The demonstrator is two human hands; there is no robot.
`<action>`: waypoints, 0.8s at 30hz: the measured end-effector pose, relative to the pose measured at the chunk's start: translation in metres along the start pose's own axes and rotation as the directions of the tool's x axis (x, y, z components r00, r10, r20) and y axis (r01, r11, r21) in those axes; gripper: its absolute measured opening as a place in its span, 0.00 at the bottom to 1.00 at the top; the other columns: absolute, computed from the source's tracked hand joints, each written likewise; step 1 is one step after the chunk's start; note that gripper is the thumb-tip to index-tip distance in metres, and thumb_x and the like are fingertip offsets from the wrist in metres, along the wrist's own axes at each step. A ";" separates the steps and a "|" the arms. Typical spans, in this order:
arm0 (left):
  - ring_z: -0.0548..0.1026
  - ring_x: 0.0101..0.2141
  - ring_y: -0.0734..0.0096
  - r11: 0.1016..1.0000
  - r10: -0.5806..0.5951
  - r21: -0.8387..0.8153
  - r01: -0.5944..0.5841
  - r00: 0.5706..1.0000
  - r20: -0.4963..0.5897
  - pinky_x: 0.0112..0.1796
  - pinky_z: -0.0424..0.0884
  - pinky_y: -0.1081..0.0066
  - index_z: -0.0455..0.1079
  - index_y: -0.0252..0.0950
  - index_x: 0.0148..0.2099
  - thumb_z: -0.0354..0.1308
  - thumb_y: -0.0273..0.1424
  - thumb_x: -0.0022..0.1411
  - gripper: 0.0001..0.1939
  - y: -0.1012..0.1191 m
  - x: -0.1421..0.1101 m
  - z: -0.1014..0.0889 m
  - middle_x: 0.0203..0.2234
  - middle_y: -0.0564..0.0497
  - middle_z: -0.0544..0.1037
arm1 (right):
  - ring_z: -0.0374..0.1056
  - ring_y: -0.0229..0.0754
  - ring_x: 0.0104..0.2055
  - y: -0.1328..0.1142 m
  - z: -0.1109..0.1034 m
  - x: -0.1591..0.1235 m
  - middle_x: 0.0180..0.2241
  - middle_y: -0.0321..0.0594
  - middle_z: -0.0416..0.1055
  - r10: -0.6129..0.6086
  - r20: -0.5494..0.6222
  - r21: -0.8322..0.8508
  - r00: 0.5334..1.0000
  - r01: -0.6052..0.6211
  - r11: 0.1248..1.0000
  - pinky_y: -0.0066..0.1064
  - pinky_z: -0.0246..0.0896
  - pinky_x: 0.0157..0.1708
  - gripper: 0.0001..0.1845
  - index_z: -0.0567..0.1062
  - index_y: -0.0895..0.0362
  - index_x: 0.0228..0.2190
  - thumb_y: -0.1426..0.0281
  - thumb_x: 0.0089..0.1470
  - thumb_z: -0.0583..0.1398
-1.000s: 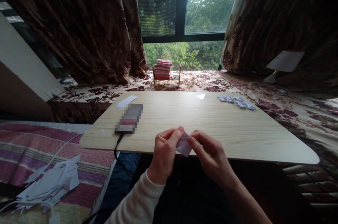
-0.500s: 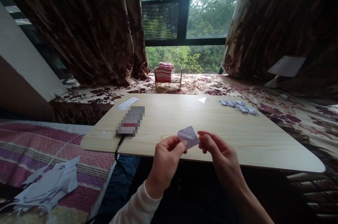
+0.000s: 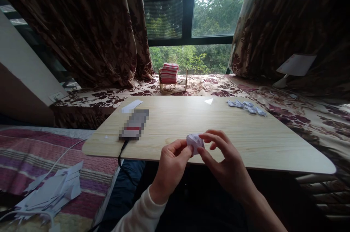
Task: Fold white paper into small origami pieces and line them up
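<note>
A small folded piece of paper (image 3: 195, 142) with faint print is held up over the table's front edge. My left hand (image 3: 172, 168) is closed, its thumb and fingers pinching the paper's left side. My right hand (image 3: 224, 155) has its thumb and forefinger bent around the paper's right side, touching its edges, while the other fingers curl loosely. Several folded paper pieces (image 3: 246, 107) lie in a cluster at the table's back right. A white paper triangle (image 3: 209, 101) rests near the back edge, and a white paper strip (image 3: 131, 106) lies at the back left.
A blurred-out device (image 3: 133, 125) with a black cable is on the left of the wooden table (image 3: 164, 126). Loose paper strips (image 3: 54, 188) are piled on the striped bedding. Beyond the table are a small rack with folded red-and-white cloths (image 3: 169, 73) and a lamp (image 3: 296, 65).
My right hand has come in from beside the paper to grip its right edge, its fingers spreading over it. The paper's pointed corners are now folded in, making it more compact.
</note>
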State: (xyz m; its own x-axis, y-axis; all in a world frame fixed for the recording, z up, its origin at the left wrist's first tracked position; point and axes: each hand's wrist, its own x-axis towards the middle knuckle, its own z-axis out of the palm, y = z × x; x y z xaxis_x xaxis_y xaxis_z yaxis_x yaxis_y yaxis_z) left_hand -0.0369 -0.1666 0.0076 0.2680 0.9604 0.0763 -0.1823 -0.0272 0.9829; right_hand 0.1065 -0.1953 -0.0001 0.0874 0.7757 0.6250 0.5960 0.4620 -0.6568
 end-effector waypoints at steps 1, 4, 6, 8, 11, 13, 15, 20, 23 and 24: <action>0.73 0.29 0.73 0.999 0.007 0.036 -0.008 1.000 0.011 0.34 0.70 0.74 0.78 0.32 0.37 0.60 0.28 0.55 0.08 0.000 0.003 -0.002 0.27 0.50 0.79 | 0.67 0.41 0.38 0.002 -0.003 0.003 0.43 0.42 0.67 0.008 0.004 -0.001 1.000 -0.008 1.000 0.34 0.65 0.33 0.11 0.72 0.53 0.42 0.70 0.55 0.59; 0.73 0.28 0.73 0.993 0.000 0.117 -0.009 0.997 0.076 0.33 0.70 0.74 0.78 0.31 0.37 0.59 0.29 0.57 0.09 0.001 0.017 -0.009 0.26 0.49 0.79 | 0.68 0.42 0.39 0.010 -0.011 0.016 0.43 0.42 0.68 0.047 0.057 0.014 0.997 -0.048 0.999 0.35 0.64 0.35 0.11 0.72 0.52 0.43 0.71 0.57 0.56; 0.72 0.27 0.74 0.988 -0.009 0.151 -0.007 0.994 0.105 0.32 0.70 0.74 0.78 0.31 0.38 0.58 0.30 0.58 0.10 0.002 0.026 -0.012 0.26 0.49 0.79 | 0.68 0.42 0.40 0.017 -0.013 0.024 0.43 0.42 0.69 0.049 0.132 0.035 0.990 -0.054 0.998 0.35 0.65 0.35 0.11 0.72 0.52 0.43 0.70 0.57 0.57; 0.73 0.26 0.73 0.985 -0.015 0.173 -0.006 0.993 0.116 0.31 0.70 0.73 0.78 0.32 0.39 0.57 0.30 0.58 0.11 0.002 0.035 -0.014 0.26 0.49 0.79 | 0.68 0.42 0.38 0.023 -0.010 0.029 0.41 0.42 0.71 0.044 0.167 0.048 0.985 -0.052 0.997 0.34 0.65 0.33 0.11 0.72 0.53 0.42 0.70 0.55 0.58; 0.73 0.27 0.71 0.983 -0.029 0.182 0.007 0.993 0.117 0.31 0.71 0.73 0.78 0.31 0.40 0.57 0.30 0.58 0.11 0.001 0.046 -0.016 0.26 0.48 0.79 | 0.67 0.40 0.34 0.033 -0.001 0.033 0.38 0.41 0.72 0.025 0.154 0.047 0.988 -0.032 0.998 0.33 0.64 0.30 0.11 0.72 0.52 0.42 0.72 0.55 0.59; 0.74 0.27 0.70 0.982 -0.040 0.190 0.015 0.992 0.124 0.30 0.71 0.73 0.78 0.32 0.40 0.57 0.30 0.58 0.11 0.001 0.053 -0.017 0.26 0.48 0.79 | 0.67 0.40 0.34 0.040 0.004 0.035 0.37 0.40 0.71 0.004 0.163 0.050 0.987 -0.012 0.999 0.32 0.63 0.29 0.12 0.71 0.52 0.42 0.74 0.54 0.59; 0.75 0.29 0.69 0.978 -0.049 0.207 0.018 0.988 0.147 0.32 0.71 0.72 0.78 0.32 0.40 0.55 0.30 0.60 0.12 0.001 0.060 -0.018 0.27 0.48 0.79 | 0.67 0.39 0.34 0.046 0.009 0.038 0.37 0.39 0.71 -0.003 0.188 0.061 0.982 -0.009 0.998 0.31 0.63 0.29 0.12 0.71 0.52 0.42 0.75 0.55 0.59; 0.76 0.32 0.67 0.913 -0.081 0.409 -0.003 0.979 0.186 0.33 0.71 0.72 0.76 0.34 0.43 0.53 0.29 0.62 0.12 -0.005 0.079 -0.022 0.30 0.48 0.79 | 0.66 0.39 0.34 0.065 0.016 0.046 0.34 0.38 0.70 0.027 0.267 0.074 0.963 -0.048 0.996 0.31 0.64 0.31 0.08 0.72 0.52 0.38 0.74 0.55 0.59; 0.74 0.35 0.65 0.734 0.032 0.666 -0.133 0.986 0.162 0.38 0.71 0.67 0.73 0.34 0.47 0.54 0.25 0.59 0.14 -0.014 0.091 -0.028 0.35 0.46 0.78 | 0.68 0.41 0.36 0.078 0.019 0.048 0.35 0.40 0.70 0.036 0.317 -0.005 0.948 -0.037 0.999 0.32 0.65 0.33 0.08 0.72 0.52 0.38 0.74 0.55 0.58; 0.73 0.38 0.63 0.656 0.085 0.732 -0.185 0.981 0.172 0.41 0.70 0.65 0.72 0.34 0.48 0.55 0.24 0.58 0.15 -0.017 0.093 -0.030 0.38 0.46 0.77 | 0.68 0.42 0.37 0.082 0.019 0.047 0.36 0.40 0.71 0.041 0.323 -0.038 0.945 -0.030 0.999 0.32 0.66 0.34 0.08 0.72 0.52 0.38 0.74 0.56 0.58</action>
State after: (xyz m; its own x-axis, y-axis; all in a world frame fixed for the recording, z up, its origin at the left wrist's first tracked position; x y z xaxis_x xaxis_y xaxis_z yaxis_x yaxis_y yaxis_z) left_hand -0.0374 -0.0688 -0.0067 0.4100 0.8927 0.1872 0.5231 -0.3983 0.7535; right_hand 0.1445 -0.1123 -0.0326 -0.1512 0.8911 0.4278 0.6232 0.4219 -0.6585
